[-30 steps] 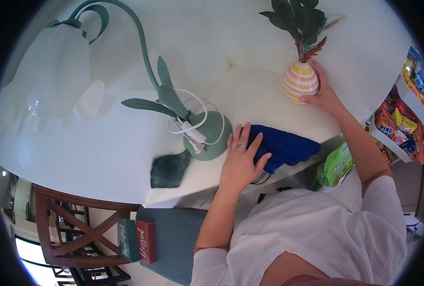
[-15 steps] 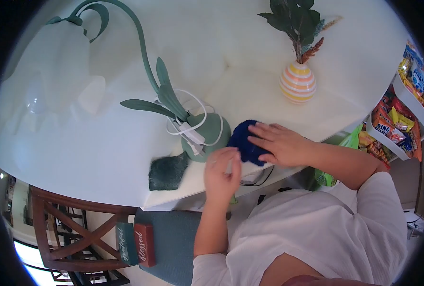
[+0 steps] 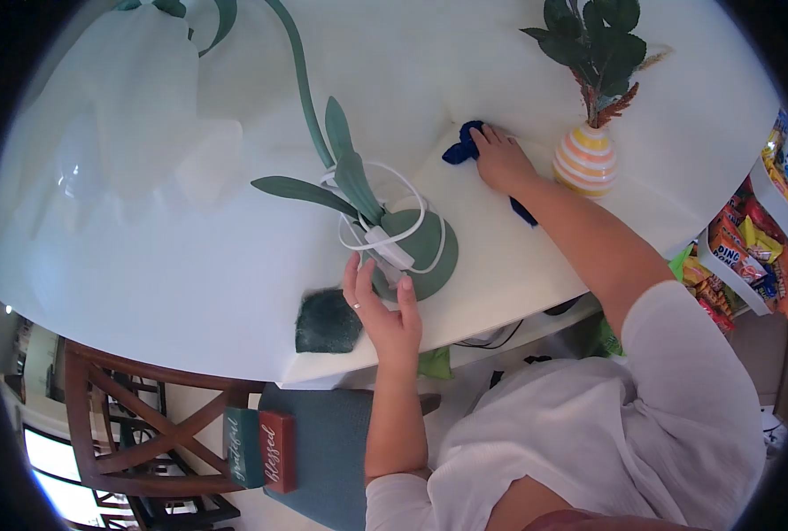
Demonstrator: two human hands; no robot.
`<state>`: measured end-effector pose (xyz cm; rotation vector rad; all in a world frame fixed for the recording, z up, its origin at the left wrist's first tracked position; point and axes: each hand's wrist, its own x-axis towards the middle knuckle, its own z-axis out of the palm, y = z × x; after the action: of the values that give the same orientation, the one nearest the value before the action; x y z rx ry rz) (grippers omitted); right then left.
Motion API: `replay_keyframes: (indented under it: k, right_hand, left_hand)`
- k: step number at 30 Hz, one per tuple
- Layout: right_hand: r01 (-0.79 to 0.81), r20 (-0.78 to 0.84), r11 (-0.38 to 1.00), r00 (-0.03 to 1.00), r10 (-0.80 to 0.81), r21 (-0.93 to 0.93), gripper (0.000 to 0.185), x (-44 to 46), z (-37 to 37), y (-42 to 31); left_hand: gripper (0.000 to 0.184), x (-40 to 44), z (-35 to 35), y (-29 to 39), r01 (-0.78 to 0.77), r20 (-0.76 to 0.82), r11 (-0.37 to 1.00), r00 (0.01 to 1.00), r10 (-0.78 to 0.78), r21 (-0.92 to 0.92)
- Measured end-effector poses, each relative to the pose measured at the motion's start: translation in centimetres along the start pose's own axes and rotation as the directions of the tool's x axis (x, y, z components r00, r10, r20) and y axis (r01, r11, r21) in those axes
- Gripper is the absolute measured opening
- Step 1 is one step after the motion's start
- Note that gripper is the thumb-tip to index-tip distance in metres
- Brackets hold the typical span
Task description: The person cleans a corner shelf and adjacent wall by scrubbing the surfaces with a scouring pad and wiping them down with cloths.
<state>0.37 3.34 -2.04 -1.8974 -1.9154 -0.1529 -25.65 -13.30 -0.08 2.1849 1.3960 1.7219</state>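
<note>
While the right grip (image 3: pixel 503 164) lies over the blue cloth (image 3: pixel 463 149) on the worktop (image 3: pixel 478 265), left of the vase (image 3: pixel 586 161), cloth shows beyond the fingertips and below the wrist; whether the fingers clasp it cannot be told. The left grip (image 3: pixel 383 320) is loosely wide, thumb apart from curved fingers, at the lamp (image 3: pixel 425 261) base; contact is unclear. Just beside it lies the green cloth (image 3: pixel 326 321).

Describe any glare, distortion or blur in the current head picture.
Head view: rounded black corners and the bowed edge of the white tabletop suggest a wide lens; the bright patch at lower left looks blown out; the pale lampshade blends hazily into its background; the left hand and right hand have clear outlines.
</note>
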Motion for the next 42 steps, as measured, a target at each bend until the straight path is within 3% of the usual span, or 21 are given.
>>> replay_keyframes:
  k: [7, 10, 13, 16, 19, 20, 21, 23, 27, 29, 33, 36, 39, 42]
  right_hand:
    - [0.045, 0.110, 0.997, 0.993, -0.052, 0.062, 0.048, 5.1, 2.8, -1.9]
    - [0.109, 0.086, 0.987, 0.989, -0.120, 0.116, 0.049, 4.2, 2.3, -2.2]
    - [0.263, 0.171, 0.933, 0.936, -0.309, 0.246, 0.048, 2.3, -0.1, -3.1]
    - [0.485, 0.091, 0.802, 0.834, -0.544, 0.348, 0.043, -0.2, -0.4, -3.3]
    - [0.303, 0.185, 0.851, 0.893, -0.411, 0.430, 0.038, -0.6, -1.2, -2.1]
    - [0.230, 0.096, 0.922, 0.958, -0.271, 0.311, 0.037, -0.7, -2.0, -1.8]
    - [0.030, 0.111, 0.970, 0.992, -0.058, 0.241, 0.040, 0.5, -1.7, -1.0]
    - [-0.153, -0.140, 0.985, 0.977, 0.163, 0.075, 0.045, 1.8, -0.4, -0.5]
    - [-0.018, 0.031, 1.000, 0.999, 0.018, -0.005, 0.051, 2.8, 0.2, -1.5]
    - [0.061, 0.040, 0.998, 0.997, -0.061, -0.016, 0.050, 2.9, 0.6, -1.7]
    - [0.218, 0.071, 0.961, 0.970, -0.233, 0.173, 0.047, 2.8, 0.3, -1.3]
    - [0.358, 0.026, 0.875, 0.922, -0.386, 0.325, 0.043, 2.4, -0.4, -2.0]
    - [0.482, 0.047, 0.771, 0.836, -0.547, 0.417, 0.042, 2.0, -1.0, -3.3]
    - [0.546, -0.001, 0.687, 0.783, -0.621, 0.479, 0.039, 1.7, -0.4, -4.2]
  left_hand:
    - [0.065, 0.3, 0.7, -1.1, 0.084, 0.130, 0.992, 0.989, -0.072, -0.093]
    - [0.068, 0.1, 0.8, -0.8, 0.090, 0.179, 0.991, 0.981, -0.071, -0.103]
    - [0.071, 0.0, 0.8, 0.0, 0.160, 0.239, 0.986, 0.960, -0.145, -0.046]
    - [0.075, 0.5, 0.9, 0.8, 0.255, 0.254, 0.961, 0.941, -0.222, -0.107]
    - [0.079, 0.6, 1.0, 0.5, 0.285, 0.246, 0.939, 0.940, -0.235, -0.195]
    - [0.081, 0.8, 0.9, 0.4, 0.318, 0.249, 0.920, 0.933, -0.260, -0.230]
    - [0.082, 1.1, 0.8, 0.2, 0.349, 0.252, 0.899, 0.925, -0.285, -0.265]
    - [0.083, 1.9, 0.5, -0.4, 0.295, 0.222, 0.928, 0.944, -0.245, -0.227]
    - [0.088, 3.8, 0.6, -0.7, 0.152, 0.206, 0.985, 0.970, -0.131, -0.087]
    - [0.088, 3.9, 1.4, -0.7, 0.220, 0.173, 0.966, 0.965, -0.195, -0.136]
    - [0.089, 4.1, 3.0, -2.3, 0.280, 0.058, 0.918, 0.960, -0.275, -0.279]
    - [0.084, 4.5, 3.7, -2.7, 0.109, -0.033, 0.957, 0.992, -0.122, -0.270]
    - [0.091, 4.6, 3.8, -2.6, -0.006, -0.071, 0.977, 0.997, -0.010, -0.215]
    - [0.095, 4.9, 3.7, -1.7, 0.167, -0.009, 0.885, 0.982, -0.189, -0.435]
